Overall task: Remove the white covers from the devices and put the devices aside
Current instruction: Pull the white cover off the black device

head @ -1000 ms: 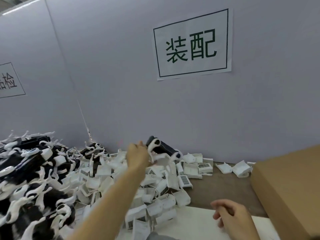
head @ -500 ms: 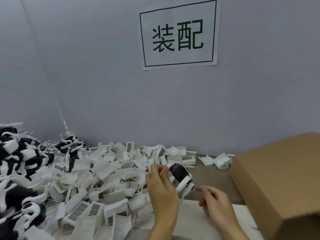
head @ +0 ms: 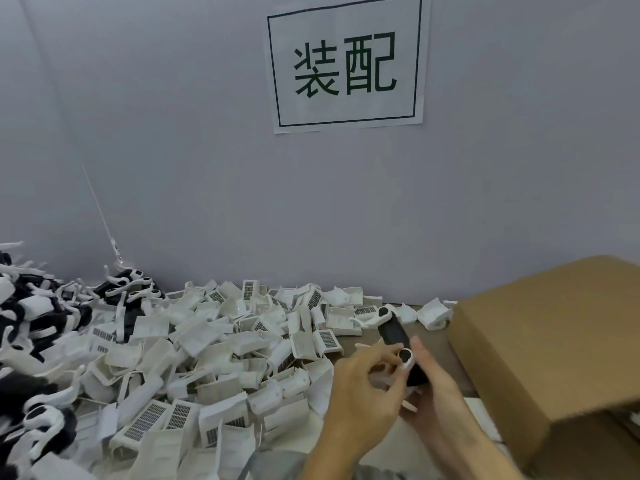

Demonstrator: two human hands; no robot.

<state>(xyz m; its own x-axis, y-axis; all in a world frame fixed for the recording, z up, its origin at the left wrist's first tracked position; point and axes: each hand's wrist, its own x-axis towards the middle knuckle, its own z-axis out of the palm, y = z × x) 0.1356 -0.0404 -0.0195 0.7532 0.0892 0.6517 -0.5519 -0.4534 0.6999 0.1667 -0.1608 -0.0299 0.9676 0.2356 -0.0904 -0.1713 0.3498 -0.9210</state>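
A black device point(head: 393, 332) with white end pieces is held up above the table, right of centre. My right hand point(head: 433, 386) cradles its lower end from the right and underneath. My left hand point(head: 363, 386) pinches the white cover point(head: 405, 356) at the device's near end, fingers curled round it. A second white piece point(head: 379, 315) sits at the far end of the device. A large heap of removed white covers point(head: 221, 348) with barcode labels spreads across the table's middle. Several black devices with white straps point(head: 31, 323) are piled at the left.
A brown cardboard box point(head: 554, 348) stands close at the right, next to my right hand. A grey partition wall with a printed sign point(head: 346, 64) closes the back. Bare brown tabletop point(head: 440, 344) shows between the cover heap and the box.
My left hand brought the device from the far pile toward me. My right hand rose and took hold of it, and both hands now grasp it near the box.
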